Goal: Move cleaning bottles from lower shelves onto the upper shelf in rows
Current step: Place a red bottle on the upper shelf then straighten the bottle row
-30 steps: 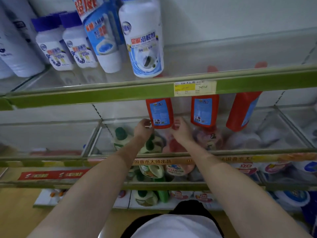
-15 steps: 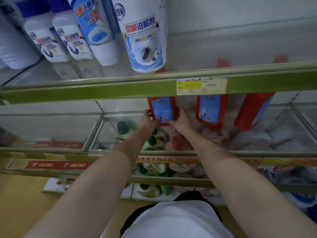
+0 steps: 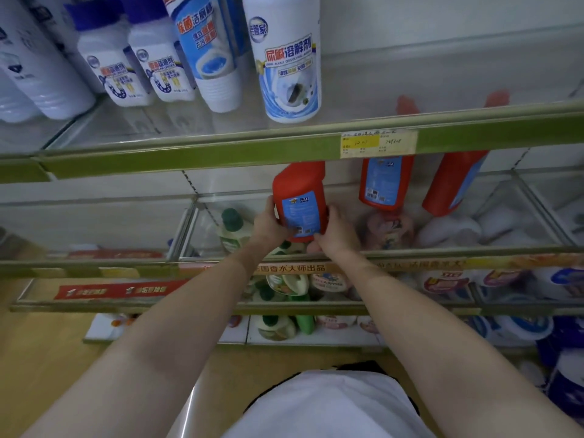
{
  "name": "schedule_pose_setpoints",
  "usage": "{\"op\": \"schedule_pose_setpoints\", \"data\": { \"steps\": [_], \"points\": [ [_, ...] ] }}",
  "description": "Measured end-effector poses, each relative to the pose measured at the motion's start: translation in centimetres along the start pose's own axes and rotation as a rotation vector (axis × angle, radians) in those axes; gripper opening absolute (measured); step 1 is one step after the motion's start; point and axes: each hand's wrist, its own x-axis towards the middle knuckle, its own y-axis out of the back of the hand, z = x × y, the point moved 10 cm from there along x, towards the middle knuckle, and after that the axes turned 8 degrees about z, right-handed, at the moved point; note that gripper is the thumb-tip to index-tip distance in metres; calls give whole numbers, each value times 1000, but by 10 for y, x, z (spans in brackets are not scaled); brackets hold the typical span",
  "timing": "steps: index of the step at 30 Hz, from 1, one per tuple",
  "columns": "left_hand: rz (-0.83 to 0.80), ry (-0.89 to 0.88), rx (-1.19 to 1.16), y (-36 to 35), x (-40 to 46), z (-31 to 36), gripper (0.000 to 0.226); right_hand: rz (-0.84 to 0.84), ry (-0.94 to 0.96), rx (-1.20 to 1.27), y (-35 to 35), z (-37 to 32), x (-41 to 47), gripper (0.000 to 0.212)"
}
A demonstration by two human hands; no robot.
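A red bottle with a blue label [image 3: 300,203] is held between both hands under the upper glass shelf. My left hand [image 3: 268,224] grips its left side and my right hand [image 3: 336,237] grips its lower right side. The bottle tilts slightly and its top is hidden behind the green edge of the upper shelf [image 3: 196,156]. Two more red bottles [image 3: 384,181] [image 3: 452,181] stand to the right on the lower shelf. On the upper shelf stand several white cleaning bottles, the nearest a tall one with a blue label [image 3: 286,58].
A yellow price tag [image 3: 377,143] is stuck to the green shelf edge. Green-capped bottles [image 3: 232,229] and pouches lie in the glass compartment below my hands. Lower shelves hold more bottles and tubs [image 3: 442,279]. The right part of the upper shelf is bare glass [image 3: 426,74].
Both hands have closed round the left red bottle and drawn it forward and slightly down from its row. The view has tilted a little.
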Motion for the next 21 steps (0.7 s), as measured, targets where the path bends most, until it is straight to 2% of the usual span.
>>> {"op": "schedule_pose_setpoints", "data": {
  "steps": [3,6,9,13,16,21],
  "points": [
    [-90,27,-109,8,-4,4,92,-19,-39,33,1,-1,-14,77],
    [-99,-17,-206,25,-4,28,84,-16,-62,82,4,-3,-22,83],
    [-119,-53,-232,35,-2,47,77,-24,-100,63,5,-3,-28,76],
    [-146,-58,-139,39,-6,54,70,-52,-96,26,10,-9,-29,61],
    [-118,-39,-105,42,-10,50,69,-81,-89,-5,9,-14,-31,60],
    [-72,-107,-52,43,-23,58,72,-29,-109,-3,10,-10,-35,52]
  ]
}}
